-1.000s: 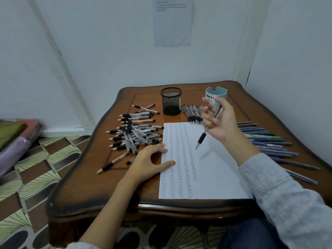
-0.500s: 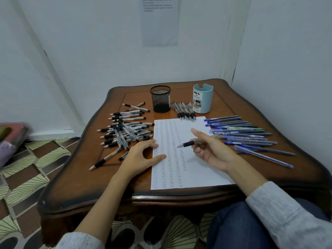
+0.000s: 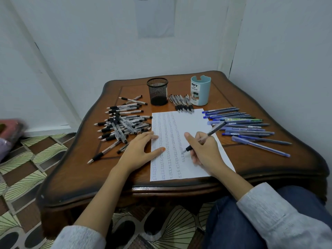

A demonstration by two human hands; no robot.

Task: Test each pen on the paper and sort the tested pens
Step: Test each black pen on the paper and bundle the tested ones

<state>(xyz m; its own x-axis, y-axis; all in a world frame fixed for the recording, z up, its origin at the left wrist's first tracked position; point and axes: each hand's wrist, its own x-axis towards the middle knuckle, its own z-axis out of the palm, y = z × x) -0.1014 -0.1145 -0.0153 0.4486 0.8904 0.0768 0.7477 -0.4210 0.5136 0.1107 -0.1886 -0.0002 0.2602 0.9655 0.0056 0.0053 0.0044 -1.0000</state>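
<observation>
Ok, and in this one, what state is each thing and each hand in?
Left hand: flat, pressing the paper.
Right hand: grips the pen.
Pen: tilted, tip on the paper.
Paper: flat, left part covered in marks.
Mesh cup: upright, no pens showing.
Blue cup: upright, no pens showing.
Black heap: loose, left of paper.
Black row: side by side between the cups.
Blue pens: lying right of paper.

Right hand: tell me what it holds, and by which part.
The right hand holds a pen, fingers pinching the barrel just above its black grip, tip on the paper. The left hand holds nothing.
</observation>
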